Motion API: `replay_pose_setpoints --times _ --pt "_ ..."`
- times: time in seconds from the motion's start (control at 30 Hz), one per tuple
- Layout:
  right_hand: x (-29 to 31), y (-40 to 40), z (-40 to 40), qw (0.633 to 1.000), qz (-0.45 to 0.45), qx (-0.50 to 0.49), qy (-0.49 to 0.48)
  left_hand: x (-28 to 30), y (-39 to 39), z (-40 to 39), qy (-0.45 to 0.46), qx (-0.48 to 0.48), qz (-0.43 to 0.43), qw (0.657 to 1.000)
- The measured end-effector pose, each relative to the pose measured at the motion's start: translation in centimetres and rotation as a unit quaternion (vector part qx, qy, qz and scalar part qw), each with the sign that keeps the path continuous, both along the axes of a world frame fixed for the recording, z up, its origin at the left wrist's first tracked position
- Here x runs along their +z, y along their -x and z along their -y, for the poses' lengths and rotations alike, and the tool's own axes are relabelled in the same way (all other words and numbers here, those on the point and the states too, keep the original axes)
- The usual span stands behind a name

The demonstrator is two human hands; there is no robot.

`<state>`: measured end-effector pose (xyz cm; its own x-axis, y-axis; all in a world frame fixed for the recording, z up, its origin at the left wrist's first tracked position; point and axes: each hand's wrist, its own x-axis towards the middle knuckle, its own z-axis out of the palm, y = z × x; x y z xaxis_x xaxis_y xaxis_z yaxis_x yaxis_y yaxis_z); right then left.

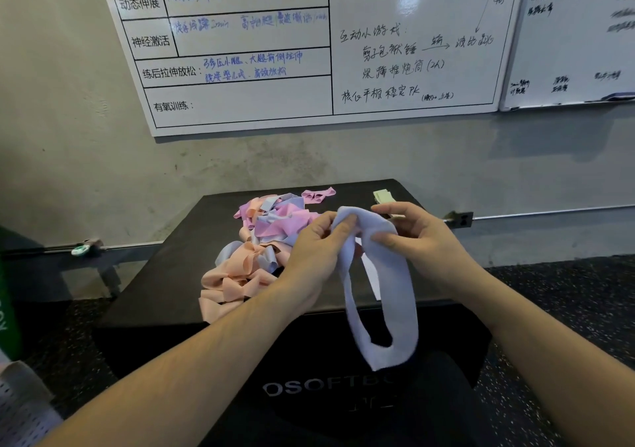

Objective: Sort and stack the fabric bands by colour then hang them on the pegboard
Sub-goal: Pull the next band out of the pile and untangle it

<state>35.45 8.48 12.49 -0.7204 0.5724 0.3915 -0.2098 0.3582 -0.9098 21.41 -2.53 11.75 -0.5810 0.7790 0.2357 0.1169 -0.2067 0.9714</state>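
A pale lavender fabric band [385, 295] hangs as a loop over the front of the black soft box [165, 295]. My left hand [316, 250] pinches its top left end. My right hand [422, 240] pinches the top right end, so the band is held up between both hands. A tangled pile of fabric bands [254, 240] in peach, pink and lavender lies on the box to the left of my hands. A lone pink band [318, 195] rests at the back of the box. A white pegboard [20, 412] shows at the bottom left corner.
A small pale yellow folded stack [383, 195] sits at the box's back right. A whiteboard [309, 44] with handwriting hangs on the grey wall behind. A rail with a bracket [458, 220] runs along the wall. Dark speckled floor surrounds the box.
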Motion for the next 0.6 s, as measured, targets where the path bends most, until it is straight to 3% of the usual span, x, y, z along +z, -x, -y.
replay_pose_setpoints --times 0.2,0.37,0.6 --pt "-0.6 -0.1 -0.8 0.993 -0.025 -0.111 -0.018 -0.1 0.2 0.0 0.021 -0.017 0.004 1.000" --pt "-0.6 0.1 -0.4 0.991 -0.032 -0.133 0.014 -0.7 -0.3 0.1 0.060 -0.052 0.019 0.997" --pt "-0.5 1.1 0.7 0.983 -0.006 -0.051 0.175 -1.1 -0.7 -0.9 0.049 -0.012 0.038 0.998"
